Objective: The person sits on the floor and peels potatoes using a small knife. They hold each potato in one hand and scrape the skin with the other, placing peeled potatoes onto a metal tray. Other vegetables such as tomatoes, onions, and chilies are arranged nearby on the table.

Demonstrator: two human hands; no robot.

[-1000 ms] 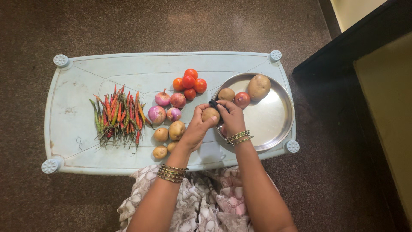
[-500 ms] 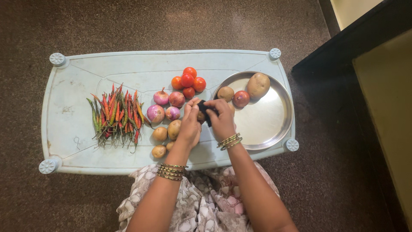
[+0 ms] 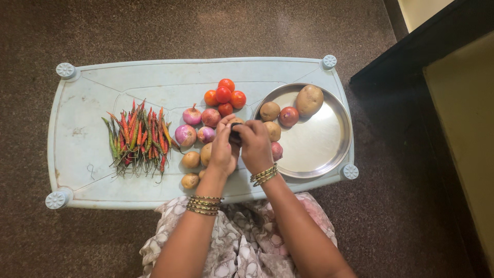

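My left hand [image 3: 222,152] is closed around a small brown potato [image 3: 236,122], of which only a sliver shows above the fingers. My right hand [image 3: 256,145] presses against it from the right and grips a small black tool [image 3: 235,136] held to the potato. Both hands hover over the light blue plastic table [image 3: 92,92], just left of a round steel plate [image 3: 329,154]. The plate holds a large potato [image 3: 309,100], two smaller potatoes [image 3: 269,110] and two reddish round vegetables [image 3: 288,116].
A bundle of red and green chillies [image 3: 136,139] lies at the table's left. Several tomatoes [image 3: 224,97], pink onions [image 3: 198,126] and small potatoes [image 3: 191,159] sit around my left hand. Dark speckled floor surrounds the table; a dark ledge [image 3: 422,46] stands at right.
Both hands have shifted left, off the plate's edge and over the table. They have closed together, so the potato that showed plainly is now mostly covered.
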